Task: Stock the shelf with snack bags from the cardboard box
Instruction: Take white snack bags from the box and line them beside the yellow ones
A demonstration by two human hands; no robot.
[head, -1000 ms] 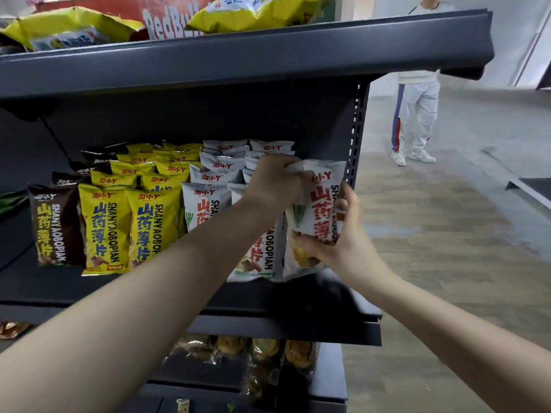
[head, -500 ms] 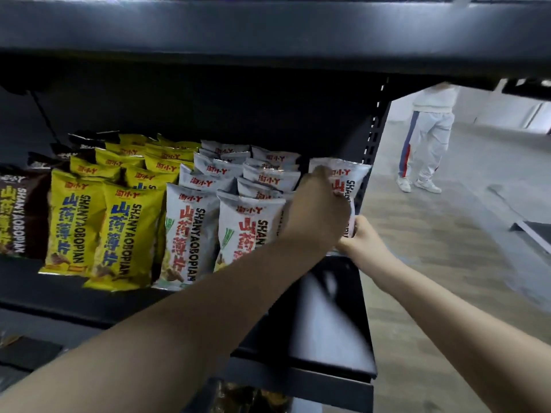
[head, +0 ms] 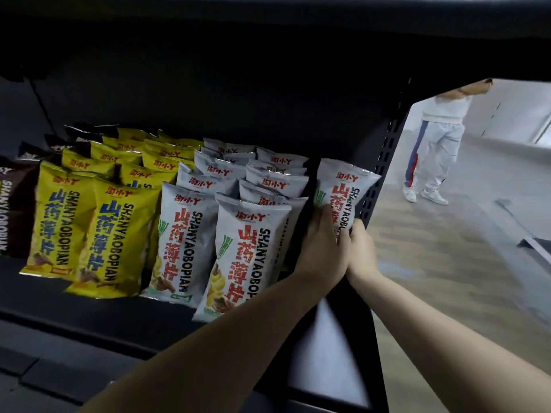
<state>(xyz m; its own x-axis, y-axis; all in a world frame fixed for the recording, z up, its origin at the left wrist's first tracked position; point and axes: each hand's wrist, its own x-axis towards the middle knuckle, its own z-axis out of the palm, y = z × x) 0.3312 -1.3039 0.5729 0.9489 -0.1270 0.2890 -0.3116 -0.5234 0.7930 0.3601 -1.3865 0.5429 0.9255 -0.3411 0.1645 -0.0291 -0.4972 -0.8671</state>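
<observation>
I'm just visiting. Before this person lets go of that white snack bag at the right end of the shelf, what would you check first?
1. Grip: ok. The left hand and right hand both hold the white bag by its lower part.
2. Bag upright, label facing out: ok.
3. Bottom resting on the shelf: cannot tell, the hands hide it.
4. Room beside the neighbouring white bags: ok, a dark gap shows between them.
5. Clear of the perforated upright: cannot tell, the bag's right edge overlaps it in this view.
</observation>
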